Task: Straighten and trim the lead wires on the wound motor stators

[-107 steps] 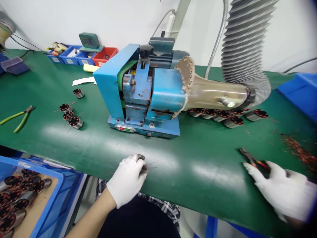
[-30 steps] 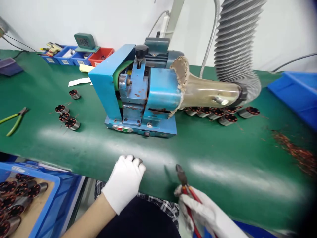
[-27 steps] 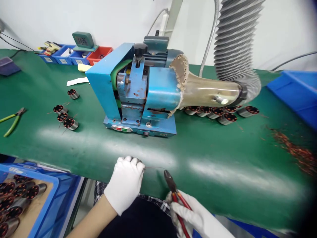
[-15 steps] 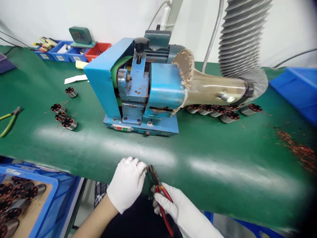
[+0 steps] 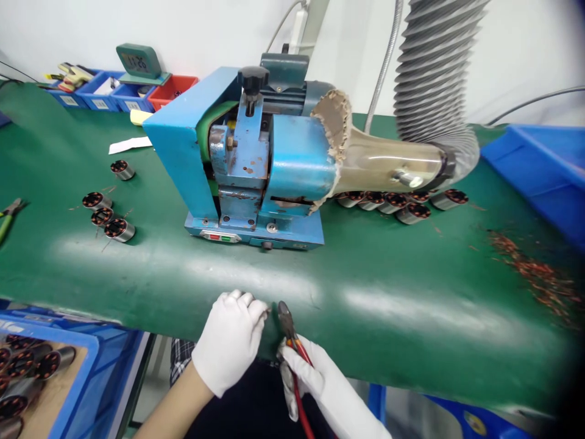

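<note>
My left hand (image 5: pixel 231 341), in a white glove, is closed with its back towards me. Whatever it grips is hidden, apart from a small dark bit at the fingertips. In my gloved right hand (image 5: pixel 308 372) is a pair of red-handled wire cutters (image 5: pixel 286 320), its dark jaws pointing up and away from me. The jaws are just right of the left fingertips, with a narrow gap between. Both hands are above the front edge of the green bench (image 5: pixel 183 286).
A blue belt grinder (image 5: pixel 242 183) with a duct (image 5: pixel 388 161) stands ahead. Wound motor stators (image 5: pixel 119 229) sit to its left, and more stators (image 5: pixel 414 213) to its right. Copper wire scraps (image 5: pixel 530 268) lie far right. A blue crate (image 5: pixel 86 366) of stators is at lower left.
The cutters' jaws have moved a little away from my left fingertips, and the thin wire near them no longer shows there. The whole view has shifted slightly, so the bench items appear further left.
</note>
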Action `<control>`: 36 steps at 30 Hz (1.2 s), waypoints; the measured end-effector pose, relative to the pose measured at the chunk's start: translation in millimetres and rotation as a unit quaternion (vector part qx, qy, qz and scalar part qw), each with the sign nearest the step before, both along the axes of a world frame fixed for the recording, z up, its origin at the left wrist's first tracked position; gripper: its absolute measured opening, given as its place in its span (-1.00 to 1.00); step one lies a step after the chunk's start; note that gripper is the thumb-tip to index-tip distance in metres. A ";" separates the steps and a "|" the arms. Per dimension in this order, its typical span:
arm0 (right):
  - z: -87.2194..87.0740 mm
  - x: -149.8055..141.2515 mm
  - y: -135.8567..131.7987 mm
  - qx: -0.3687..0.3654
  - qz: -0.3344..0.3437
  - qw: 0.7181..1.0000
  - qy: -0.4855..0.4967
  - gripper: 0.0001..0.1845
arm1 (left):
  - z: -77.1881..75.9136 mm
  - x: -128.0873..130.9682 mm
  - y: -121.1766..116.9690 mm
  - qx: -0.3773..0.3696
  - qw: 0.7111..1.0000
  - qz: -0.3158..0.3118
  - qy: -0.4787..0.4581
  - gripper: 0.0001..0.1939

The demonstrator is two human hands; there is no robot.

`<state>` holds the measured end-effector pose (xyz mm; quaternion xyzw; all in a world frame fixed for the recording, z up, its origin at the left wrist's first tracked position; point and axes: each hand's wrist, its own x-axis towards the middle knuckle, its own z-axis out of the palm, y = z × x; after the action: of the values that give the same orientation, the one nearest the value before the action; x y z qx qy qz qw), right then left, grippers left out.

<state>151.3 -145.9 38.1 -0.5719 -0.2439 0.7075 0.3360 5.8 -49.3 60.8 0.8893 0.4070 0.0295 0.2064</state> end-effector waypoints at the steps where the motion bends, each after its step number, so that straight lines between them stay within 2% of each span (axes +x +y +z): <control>1: 1.1 1.8 -0.3 -0.005 -0.004 0.999 0.036 -0.61 | -0.9 -1.2 0.6 0.005 1.000 0.002 0.001 -0.80; 3: 4.4 2.6 0.5 -0.011 -0.015 0.990 0.136 -0.66 | -1.9 -5.8 4.3 0.016 1.000 0.013 0.005 -0.79; 6: 7.9 -6.2 11.3 0.014 -0.096 0.957 0.273 -0.76 | -0.3 -19.0 15.8 0.029 0.998 0.058 0.006 -0.79; 7: 7.6 -10.3 18.4 0.033 -0.135 0.945 0.297 -0.79 | 0.6 -25.1 20.6 0.030 0.997 0.077 0.003 -0.77; 9: 4.3 -14.1 35.8 0.078 -0.217 0.919 0.321 -0.82 | 1.2 -39.2 29.4 0.026 0.993 0.114 -0.003 -0.59; 11: -1.7 -4.0 52.1 0.115 -0.299 0.893 0.317 -0.81 | -1.2 -54.8 34.7 0.006 0.990 0.141 -0.007 -0.43; 14: -9.9 49.1 61.8 0.137 -0.409 0.875 0.218 -0.78 | -10.7 -75.0 34.0 -0.057 0.986 0.152 -0.032 -0.46; 16: -9.8 106.4 57.3 0.146 -0.478 0.865 0.044 -0.79 | -17.8 -79.6 29.0 -0.093 0.983 0.147 -0.063 -0.53; 18: -1.9 168.3 48.6 0.153 -0.522 0.838 -0.045 -0.82 | -22.4 -70.6 22.5 -0.121 0.979 0.141 -0.088 -0.55; 20: 13.0 220.6 39.9 0.158 -0.544 0.813 -0.135 -0.85 | -23.5 -45.0 15.8 -0.154 0.974 0.130 -0.104 -0.53; 22: 29.3 253.4 33.6 0.156 -0.527 0.804 -0.227 -0.84 | -21.8 -6.2 9.8 -0.188 0.967 0.110 -0.129 -0.51; 24: 39.1 265.9 29.3 0.142 -0.483 0.799 -0.329 -0.82 | -19.8 36.6 5.6 -0.212 0.957 0.088 -0.179 -0.52; 26: 38.2 264.4 26.1 0.109 -0.421 0.790 -0.432 -0.79 | -20.0 71.0 3.4 -0.216 0.944 0.074 -0.239 -0.46; 28: 28.6 256.9 23.6 0.069 -0.354 0.775 -0.518 -0.76 | -22.0 87.9 2.6 -0.195 0.940 0.069 -0.272 -0.39; 30: 16.0 248.8 21.9 0.042 -0.303 0.748 -0.588 -0.78 | -23.7 85.5 2.6 -0.169 0.950 0.047 -0.259 -0.41; 32: 5.3 241.1 20.8 0.040 -0.267 0.711 -0.649 -0.76 | -23.2 69.9 3.1 -0.150 0.963 0.015 -0.223 -0.53; 34: -1.2 231.8 20.9 0.060 -0.231 0.678 -0.695 -0.65 | -21.4 50.1 3.8 -0.131 0.972 0.002 -0.197 -0.64; 36: -5.1 218.4 23.0 0.097 -0.177 0.667 -0.718 -0.61 | -20.6 33.9 4.0 -0.111 0.976 0.017 -0.188 -0.69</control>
<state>369.7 -122.9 33.1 -0.8994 -0.3714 -0.0219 0.2296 39.7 -45.3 40.2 0.8323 0.3768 0.1547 0.3760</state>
